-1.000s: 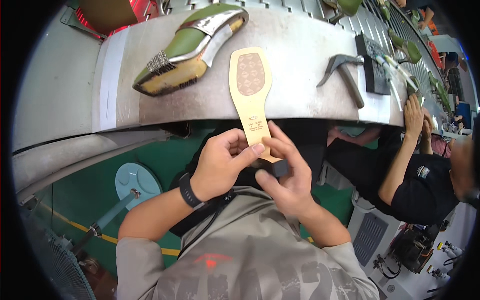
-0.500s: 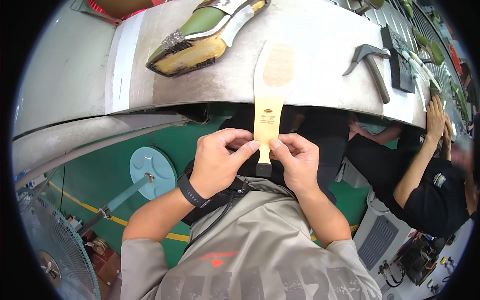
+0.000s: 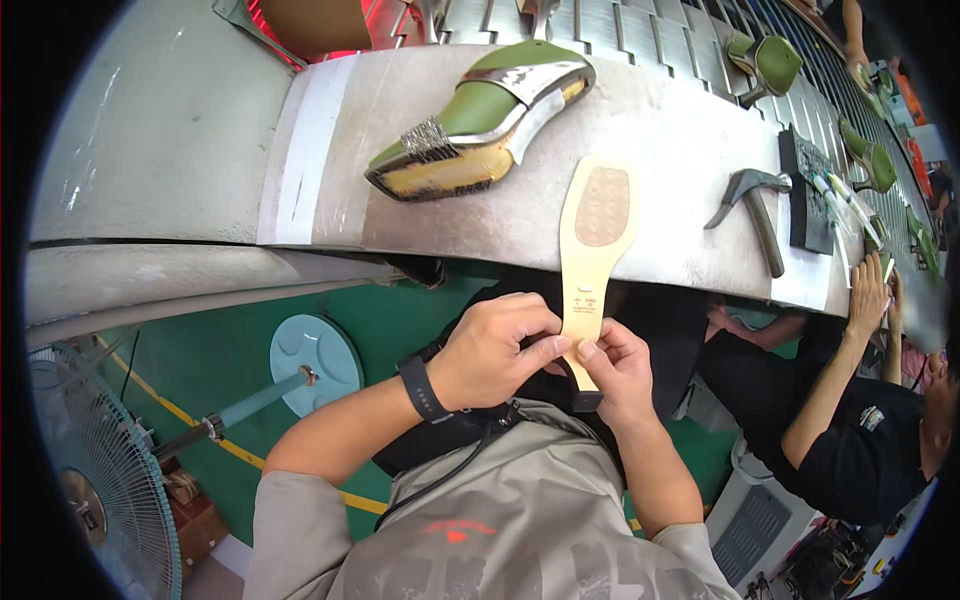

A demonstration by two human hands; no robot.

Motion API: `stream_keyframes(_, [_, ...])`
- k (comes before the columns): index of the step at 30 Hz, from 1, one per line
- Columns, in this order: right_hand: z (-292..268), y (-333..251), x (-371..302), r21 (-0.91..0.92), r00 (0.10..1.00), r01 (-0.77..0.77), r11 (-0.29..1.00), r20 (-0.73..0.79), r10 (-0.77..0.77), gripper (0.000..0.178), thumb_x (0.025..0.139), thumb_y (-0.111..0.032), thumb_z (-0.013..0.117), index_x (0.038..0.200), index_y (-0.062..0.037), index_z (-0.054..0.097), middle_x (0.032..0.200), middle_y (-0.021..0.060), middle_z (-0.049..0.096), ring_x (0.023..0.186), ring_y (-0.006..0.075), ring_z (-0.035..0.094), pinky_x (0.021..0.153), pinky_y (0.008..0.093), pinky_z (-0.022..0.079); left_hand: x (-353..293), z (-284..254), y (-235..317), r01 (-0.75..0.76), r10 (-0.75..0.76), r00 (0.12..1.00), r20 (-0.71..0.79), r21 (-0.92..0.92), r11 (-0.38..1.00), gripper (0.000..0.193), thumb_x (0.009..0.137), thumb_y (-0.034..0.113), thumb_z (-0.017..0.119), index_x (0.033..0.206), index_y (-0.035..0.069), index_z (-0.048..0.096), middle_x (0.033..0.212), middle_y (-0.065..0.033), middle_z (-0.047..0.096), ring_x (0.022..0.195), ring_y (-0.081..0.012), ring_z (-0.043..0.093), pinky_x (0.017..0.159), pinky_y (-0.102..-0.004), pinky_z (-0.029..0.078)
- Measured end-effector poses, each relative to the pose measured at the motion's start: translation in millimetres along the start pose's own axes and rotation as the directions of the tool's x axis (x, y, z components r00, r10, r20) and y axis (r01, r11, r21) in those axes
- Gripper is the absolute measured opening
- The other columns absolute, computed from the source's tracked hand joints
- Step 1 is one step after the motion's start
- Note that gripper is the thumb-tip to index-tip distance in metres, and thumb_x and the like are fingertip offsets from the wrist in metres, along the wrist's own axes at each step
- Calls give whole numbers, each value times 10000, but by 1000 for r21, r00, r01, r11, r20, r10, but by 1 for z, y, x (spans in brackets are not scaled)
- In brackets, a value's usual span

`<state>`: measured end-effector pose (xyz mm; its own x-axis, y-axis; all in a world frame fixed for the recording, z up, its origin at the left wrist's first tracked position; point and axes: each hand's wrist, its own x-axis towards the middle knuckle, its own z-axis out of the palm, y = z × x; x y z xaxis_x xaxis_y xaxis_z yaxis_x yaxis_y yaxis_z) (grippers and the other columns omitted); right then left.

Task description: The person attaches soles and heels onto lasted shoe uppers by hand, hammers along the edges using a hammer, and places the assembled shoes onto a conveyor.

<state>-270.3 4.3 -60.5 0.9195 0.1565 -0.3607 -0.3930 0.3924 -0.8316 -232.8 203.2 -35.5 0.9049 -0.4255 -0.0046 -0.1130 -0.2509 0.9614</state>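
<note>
A pale beige shoe sole [image 3: 612,255] is held upright in front of me, with a darker textured patch at its broad end and a black block at its narrow end. My left hand [image 3: 495,350], with a dark wristband, pinches one edge of its narrow part. My right hand [image 3: 622,375] grips the opposite edge between thumb and fingers. The broad end overlaps the table's front edge in view. Just beyond it lies a green shoe last [image 3: 475,112] with silver straps and a yellowish underside, tilted on its side.
A claw hammer [image 3: 768,235] rests on the pale table [image 3: 690,230], beside a black block [image 3: 803,190] and thin brushes. Slatted conveyor [image 3: 650,25] with green lasts runs behind. A co-worker's hands [image 3: 870,297] are at the right. A fan [image 3: 105,480] and blue round-seated stool [image 3: 315,365] stand left.
The sole and both hands appear lower and further right in the picture; so does the table, as the view shifted. The sole is tilted slightly more. Both hands still hold it.
</note>
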Motion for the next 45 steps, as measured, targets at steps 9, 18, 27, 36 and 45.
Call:
stream_keyframes(9, [-27,13,-11,48,985,-98,994,145,90,124,990,1,654,1078,88,664,1095,189,749,961,276,766,904,416,633,26,-107,15,65,385,677,-628,572,818,451,864,125,819,1261,-10,654,980,-146,738,898,-293,712,848,-375,548])
stream_keyframes(18, [4,-38,32,22,984,-62,998,170,58,265,1000,-62,667,1220,82,631,1068,175,751,927,251,766,838,391,639,64,-146,96,-249,294,759,-581,158,956,258,974,102,742,1174,-50,680,1004,-80,746,878,-119,680,815,-271,549])
stream_keyframes(27, [5,-69,-14,-72,945,322,944,93,-315,218,1054,-101,615,1157,82,673,1060,228,746,904,270,767,803,416,666,133,-140,101,-532,299,807,-509,-407,743,426,1111,269,458,1322,-85,568,1279,-244,679,1142,-279,691,985,-407,583])
stream_keyframes(36, [36,-123,-24,-182,917,361,915,251,-311,401,1058,-262,620,1149,128,646,912,226,748,756,259,766,673,378,653,108,-73,131,-265,198,964,-175,-640,721,447,1082,216,564,1421,-70,506,1302,-262,673,1229,-343,668,1038,-432,563])
stream_keyframes(45, [69,-133,-13,-122,900,387,914,264,-346,237,1051,-109,615,929,47,745,800,83,754,672,79,645,564,255,497,78,-60,131,-276,342,940,-26,-649,709,751,1034,541,587,1468,-59,458,1404,-303,601,1336,-378,596,1108,-486,513])
